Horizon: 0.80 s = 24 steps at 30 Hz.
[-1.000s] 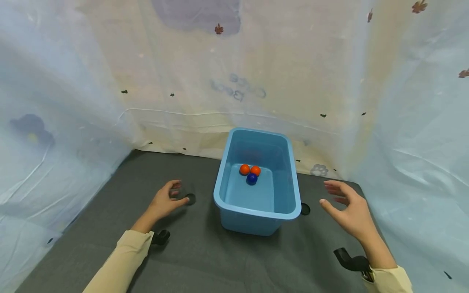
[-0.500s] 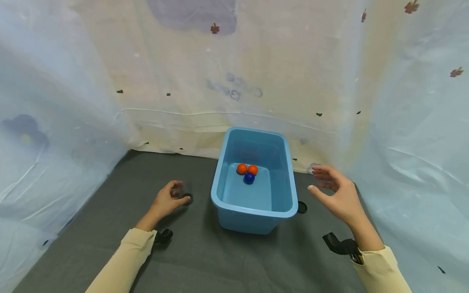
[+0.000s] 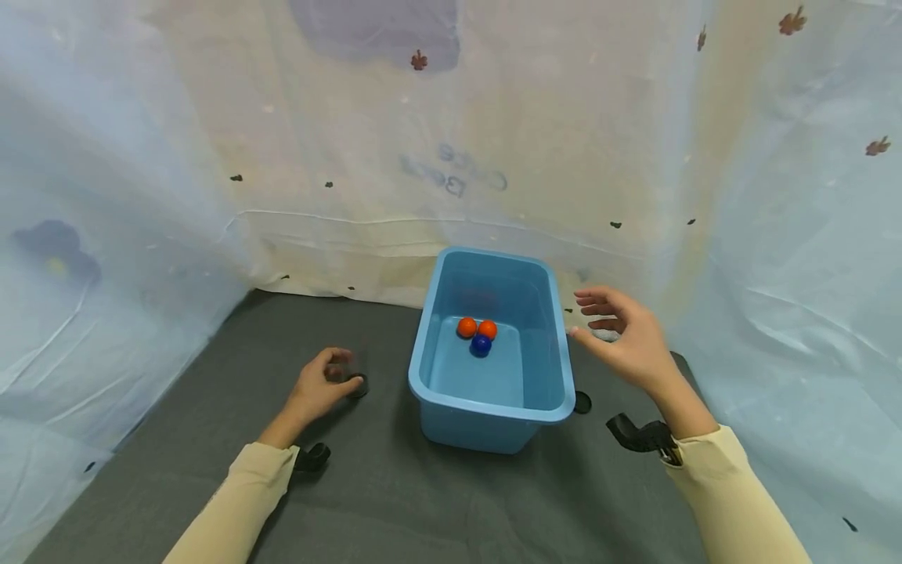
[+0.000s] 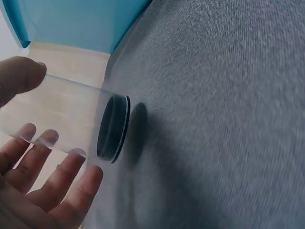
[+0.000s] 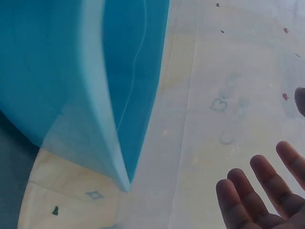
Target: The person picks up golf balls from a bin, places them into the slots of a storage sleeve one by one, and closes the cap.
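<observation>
Left of centre, your left hand (image 3: 312,393) holds a clear cylinder (image 4: 64,112), probably light and slippery; grasp it mid-wall. At right, your right hand (image 3: 629,341) gapes, empty.

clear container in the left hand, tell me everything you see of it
The clear container is a transparent cylinder, plastic by its look, with a dark round piece at its lower end. The left hand grips it roughly upright, thumb on one side, fingers opposite, left of the blue tub. Whether its lower end touches the grey cloth I cannot tell; its upper end runs out of the left wrist view.
</observation>
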{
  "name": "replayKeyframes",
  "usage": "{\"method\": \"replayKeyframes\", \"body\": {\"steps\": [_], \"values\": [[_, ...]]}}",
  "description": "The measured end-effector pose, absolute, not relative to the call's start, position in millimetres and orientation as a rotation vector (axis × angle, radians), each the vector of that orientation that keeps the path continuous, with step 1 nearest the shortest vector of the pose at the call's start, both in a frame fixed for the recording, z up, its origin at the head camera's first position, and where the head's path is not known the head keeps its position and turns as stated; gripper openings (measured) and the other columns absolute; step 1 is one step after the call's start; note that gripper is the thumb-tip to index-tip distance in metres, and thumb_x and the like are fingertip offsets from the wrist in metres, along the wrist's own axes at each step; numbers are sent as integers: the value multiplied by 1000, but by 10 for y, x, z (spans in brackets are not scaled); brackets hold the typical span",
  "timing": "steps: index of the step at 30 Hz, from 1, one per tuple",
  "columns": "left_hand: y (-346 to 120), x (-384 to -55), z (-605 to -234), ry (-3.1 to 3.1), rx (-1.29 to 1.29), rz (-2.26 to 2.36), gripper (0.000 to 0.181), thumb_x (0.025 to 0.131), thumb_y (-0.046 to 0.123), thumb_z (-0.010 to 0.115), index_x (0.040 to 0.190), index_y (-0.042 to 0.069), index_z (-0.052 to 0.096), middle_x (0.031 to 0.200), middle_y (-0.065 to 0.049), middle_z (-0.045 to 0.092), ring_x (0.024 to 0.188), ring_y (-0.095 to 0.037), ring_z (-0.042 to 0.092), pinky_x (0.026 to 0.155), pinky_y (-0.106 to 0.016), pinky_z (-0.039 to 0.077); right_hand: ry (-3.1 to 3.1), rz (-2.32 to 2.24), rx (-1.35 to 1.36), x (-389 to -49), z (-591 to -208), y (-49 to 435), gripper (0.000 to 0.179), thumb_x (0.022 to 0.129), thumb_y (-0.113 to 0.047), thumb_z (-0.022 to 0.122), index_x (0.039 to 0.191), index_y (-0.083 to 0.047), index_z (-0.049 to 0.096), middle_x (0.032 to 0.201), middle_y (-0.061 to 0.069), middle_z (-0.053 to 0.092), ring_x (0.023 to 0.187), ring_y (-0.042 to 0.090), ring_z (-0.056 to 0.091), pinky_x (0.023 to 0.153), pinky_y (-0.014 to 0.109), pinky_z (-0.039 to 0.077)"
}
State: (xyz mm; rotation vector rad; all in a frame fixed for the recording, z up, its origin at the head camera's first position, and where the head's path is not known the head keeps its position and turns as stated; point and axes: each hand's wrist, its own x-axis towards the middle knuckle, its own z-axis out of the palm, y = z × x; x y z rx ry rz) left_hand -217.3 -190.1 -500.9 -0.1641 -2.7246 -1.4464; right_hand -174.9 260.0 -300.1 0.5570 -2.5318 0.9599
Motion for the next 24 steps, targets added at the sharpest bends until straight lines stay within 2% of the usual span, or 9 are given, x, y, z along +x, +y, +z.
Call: {"method": "replayKeyframes", "body": {"steps": [4, 6, 12, 18, 24], "values": [[-1955, -2121, -4964, -2696, -201, -1467, 57, 85, 37, 73, 131, 12, 51, 129, -10, 55, 116, -33, 56, 86, -48, 53, -2579, 935, 601, -1892, -2907, 2513, 49, 85, -17, 72, 129, -8, 55, 124, 16, 60, 109, 31, 60, 86, 44, 54], [-1977, -2103, -4945, -2678, -221, -1468, 57, 85, 39, 72, 131, 12, 51, 129, -10, 55, 115, -33, 56, 87, -49, 52, -2596, 938, 628, -1974, -2858, 2468, 49, 85, -18, 72, 130, -8, 55, 125, 16, 60, 109, 31, 60, 87, 49, 52], [-2003, -2080, -4911, -2631, -238, -1441, 52, 86, 36, 72, 128, 12, 52, 123, -12, 56, 111, -32, 57, 89, -51, 51, -2632, 939, 696, -2244, -2747, 2323, 49, 85, -20, 72, 130, -10, 55, 123, 14, 61, 106, 31, 61, 92, 49, 51], [-2011, -2075, -4904, -2598, -241, -1418, 47, 86, 33, 72, 124, 12, 55, 120, -11, 56, 104, -29, 60, 86, -48, 52, -2663, 987, 768, -2521, -2738, 2143, 46, 85, -23, 72, 128, -13, 58, 121, 11, 62, 108, 28, 61, 92, 48, 51], [-2060, -2086, -4891, -2585, -221, -1379, 47, 87, 32, 71, 126, 11, 55, 120, -10, 56, 102, -28, 60, 85, -48, 52, -2579, 1292, 736, -2759, -2843, 1903, 42, 86, -20, 71, 126, -12, 60, 123, 11, 62, 109, 28, 62, 93, 45, 51]]}}
